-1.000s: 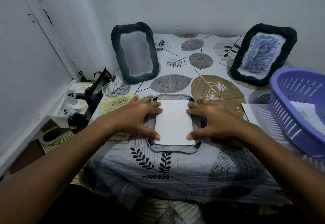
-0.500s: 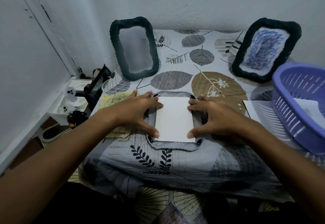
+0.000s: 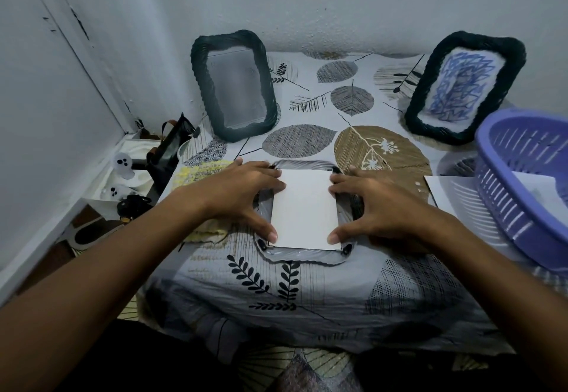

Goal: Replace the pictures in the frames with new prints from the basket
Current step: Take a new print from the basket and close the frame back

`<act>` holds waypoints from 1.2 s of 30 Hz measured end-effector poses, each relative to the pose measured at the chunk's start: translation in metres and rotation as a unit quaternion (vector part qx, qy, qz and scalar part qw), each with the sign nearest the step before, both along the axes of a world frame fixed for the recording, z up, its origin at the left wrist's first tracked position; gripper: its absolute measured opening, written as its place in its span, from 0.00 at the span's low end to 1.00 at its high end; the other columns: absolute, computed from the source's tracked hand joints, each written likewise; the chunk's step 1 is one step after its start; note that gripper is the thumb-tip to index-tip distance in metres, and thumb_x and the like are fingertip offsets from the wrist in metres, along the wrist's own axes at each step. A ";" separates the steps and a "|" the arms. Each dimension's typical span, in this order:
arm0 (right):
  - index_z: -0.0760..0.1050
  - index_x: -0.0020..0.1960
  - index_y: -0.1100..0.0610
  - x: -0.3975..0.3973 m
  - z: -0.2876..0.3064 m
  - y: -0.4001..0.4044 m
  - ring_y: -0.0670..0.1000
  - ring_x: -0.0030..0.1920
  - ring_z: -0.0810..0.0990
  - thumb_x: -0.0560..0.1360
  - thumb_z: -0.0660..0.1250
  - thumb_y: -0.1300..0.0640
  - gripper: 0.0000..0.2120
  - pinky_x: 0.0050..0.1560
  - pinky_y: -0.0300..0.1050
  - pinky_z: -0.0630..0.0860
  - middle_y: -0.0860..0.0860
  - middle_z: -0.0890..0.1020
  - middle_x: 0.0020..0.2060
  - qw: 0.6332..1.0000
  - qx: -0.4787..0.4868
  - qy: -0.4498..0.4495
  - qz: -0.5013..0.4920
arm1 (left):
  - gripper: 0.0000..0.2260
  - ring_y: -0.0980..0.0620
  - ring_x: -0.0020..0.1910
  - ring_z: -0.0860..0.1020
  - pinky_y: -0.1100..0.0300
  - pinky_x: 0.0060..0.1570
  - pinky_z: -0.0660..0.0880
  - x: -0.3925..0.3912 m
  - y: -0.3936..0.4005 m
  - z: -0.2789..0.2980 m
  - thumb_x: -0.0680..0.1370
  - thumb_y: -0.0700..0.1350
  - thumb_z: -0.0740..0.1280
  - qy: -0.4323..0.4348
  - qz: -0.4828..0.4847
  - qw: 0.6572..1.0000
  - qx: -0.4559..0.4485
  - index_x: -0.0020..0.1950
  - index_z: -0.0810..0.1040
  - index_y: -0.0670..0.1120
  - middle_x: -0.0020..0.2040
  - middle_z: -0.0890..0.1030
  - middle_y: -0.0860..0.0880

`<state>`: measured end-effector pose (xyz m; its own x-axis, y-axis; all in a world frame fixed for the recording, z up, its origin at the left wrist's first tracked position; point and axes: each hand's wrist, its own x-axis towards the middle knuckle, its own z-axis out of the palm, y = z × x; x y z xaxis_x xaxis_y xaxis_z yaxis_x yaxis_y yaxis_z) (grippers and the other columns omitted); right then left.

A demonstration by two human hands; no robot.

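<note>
On the leaf-patterned cloth (image 3: 307, 293), your left hand (image 3: 242, 195) and right hand (image 3: 378, 207) pinch the white card's (image 3: 305, 210) side edges, seating it in the face-down frame (image 3: 295, 255); the basket (image 3: 528, 182) sits right.

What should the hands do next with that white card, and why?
Probably press the white card flat into the face-down frame, then close its small black clips. Both hands hold the card's side edges with fingertips and thumbs, and it already lies squarely inside the frame's back, clips showing at the corners.
</note>
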<state>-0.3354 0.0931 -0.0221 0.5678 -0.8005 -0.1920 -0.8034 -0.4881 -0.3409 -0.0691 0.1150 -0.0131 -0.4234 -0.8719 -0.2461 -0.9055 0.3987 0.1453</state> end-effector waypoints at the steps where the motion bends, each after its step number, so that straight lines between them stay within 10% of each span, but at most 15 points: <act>1: 0.64 0.72 0.44 0.000 -0.001 -0.001 0.46 0.77 0.52 0.52 0.64 0.21 0.54 0.73 0.61 0.57 0.39 0.59 0.75 1.000 0.000 -0.002 0.000 | 0.48 0.54 0.77 0.50 0.42 0.74 0.51 0.000 0.000 0.000 0.59 0.71 0.70 0.000 0.002 1.000 0.004 0.74 0.65 0.52 0.77 0.58 0.53; 14: 0.64 0.69 0.39 -0.003 -0.010 -0.013 0.51 0.76 0.56 0.48 0.62 0.17 0.53 0.71 0.64 0.58 0.38 0.62 0.74 1.000 -0.014 0.000 0.009 | 0.49 0.48 0.72 0.60 0.56 0.69 0.57 -0.004 0.002 0.004 0.59 0.68 0.74 0.006 0.018 1.000 0.001 0.74 0.63 0.50 0.73 0.63 0.47; 23: 0.61 0.72 0.41 -0.003 -0.003 -0.014 0.54 0.72 0.63 0.54 0.70 0.24 0.51 0.71 0.56 0.54 0.48 0.65 0.73 1.000 -0.001 0.014 0.021 | 0.51 0.53 0.77 0.47 0.43 0.75 0.49 -0.001 -0.005 -0.001 0.58 0.73 0.68 -0.019 0.002 1.000 0.024 0.77 0.58 0.53 0.78 0.54 0.54; 36: 0.64 0.73 0.44 0.001 0.004 -0.011 0.48 0.77 0.51 0.57 0.72 0.29 0.48 0.74 0.60 0.47 0.41 0.57 0.76 0.999 0.002 0.021 0.045 | 0.45 0.52 0.77 0.52 0.53 0.73 0.53 -0.003 -0.003 0.006 0.62 0.67 0.73 0.000 -0.011 1.000 0.004 0.74 0.65 0.50 0.77 0.60 0.52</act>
<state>-0.3348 0.0820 -0.0178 0.6294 -0.7453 -0.2198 -0.7695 -0.5584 -0.3100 -0.0721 0.1119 -0.0070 -0.4430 -0.8601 -0.2529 -0.8963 0.4181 0.1478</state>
